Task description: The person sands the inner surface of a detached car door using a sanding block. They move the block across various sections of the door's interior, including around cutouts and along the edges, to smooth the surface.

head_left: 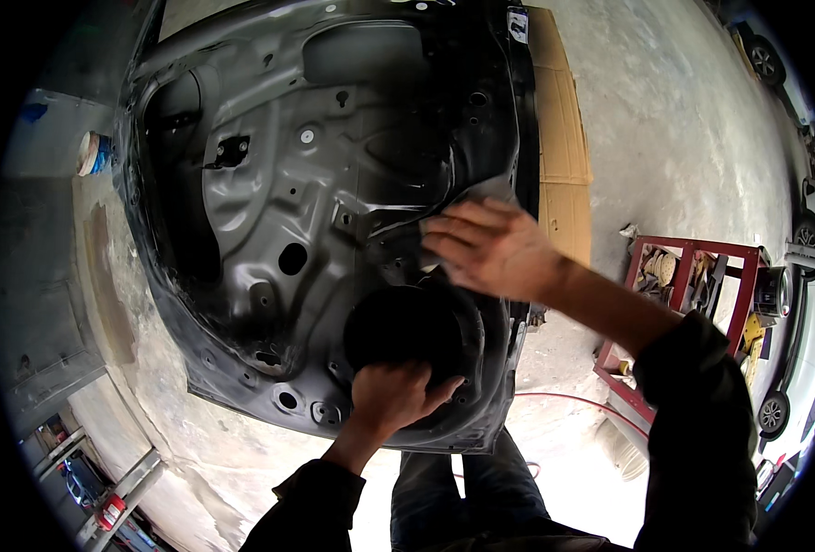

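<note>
A black metal car door (324,212) lies in front of me with its inner side up, full of pressed ridges and cut-outs. My left hand (393,396) is hooked over the near rim of its large round hole; the fingers dip into the dark and the thumb stays outside, pointing right. Farther up and to the right, my right hand (490,248) presses a thin grey sheet (492,190) flat on the door's surface. Parts of that sheet stick out beyond the fingers, and the rest is under the hand. I cannot tell its exact material.
Flattened cardboard (562,156) shows under the door's right edge. A red metal cart (693,248) with tools and discs stands to the right, near a red hose (582,398). A tub (92,154) sits at left. Parked cars (798,322) line the far right.
</note>
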{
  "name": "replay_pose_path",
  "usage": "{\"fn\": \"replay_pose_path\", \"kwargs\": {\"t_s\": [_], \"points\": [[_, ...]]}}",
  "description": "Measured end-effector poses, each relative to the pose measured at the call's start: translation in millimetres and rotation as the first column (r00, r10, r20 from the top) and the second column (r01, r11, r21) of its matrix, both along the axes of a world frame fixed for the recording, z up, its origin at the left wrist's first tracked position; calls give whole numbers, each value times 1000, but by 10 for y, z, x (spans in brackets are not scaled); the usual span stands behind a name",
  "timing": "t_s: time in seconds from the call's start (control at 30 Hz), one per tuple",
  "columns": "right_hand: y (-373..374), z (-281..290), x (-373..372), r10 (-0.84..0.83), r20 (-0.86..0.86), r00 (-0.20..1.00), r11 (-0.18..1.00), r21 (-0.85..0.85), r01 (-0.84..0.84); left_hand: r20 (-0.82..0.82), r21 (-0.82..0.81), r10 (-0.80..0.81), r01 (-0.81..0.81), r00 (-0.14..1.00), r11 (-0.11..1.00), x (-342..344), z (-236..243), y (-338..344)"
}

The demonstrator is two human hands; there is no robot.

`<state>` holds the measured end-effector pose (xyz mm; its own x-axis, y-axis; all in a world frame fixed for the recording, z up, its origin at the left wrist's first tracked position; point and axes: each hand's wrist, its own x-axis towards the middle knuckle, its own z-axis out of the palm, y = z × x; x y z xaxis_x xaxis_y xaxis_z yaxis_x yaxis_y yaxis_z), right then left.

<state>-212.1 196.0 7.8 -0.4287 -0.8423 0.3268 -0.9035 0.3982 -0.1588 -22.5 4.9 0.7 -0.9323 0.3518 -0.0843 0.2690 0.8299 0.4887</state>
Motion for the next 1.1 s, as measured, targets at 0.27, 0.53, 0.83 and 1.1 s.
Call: {"fn": "replay_pose_path", "kwargs": {"t_s": [0.27,0.53,0.83,1.1], "points": [[341,135,-783,172,-172,970,981,122,-152,-33,24,9,-8,999,1000,-4,3,-5],[228,80,-1361,249,-293,923,956,227,-186,-103,3,25,-24,994,1000,54,-106,-17],[165,-110,-1647,-233,-346,909,922,219,320,-62,-27,34,-36,997,999,39,-69,9],[164,97,-458,-58,-243,968,935,327,139,-27,10,62,-62,998,998,82,-97,-9]]}}
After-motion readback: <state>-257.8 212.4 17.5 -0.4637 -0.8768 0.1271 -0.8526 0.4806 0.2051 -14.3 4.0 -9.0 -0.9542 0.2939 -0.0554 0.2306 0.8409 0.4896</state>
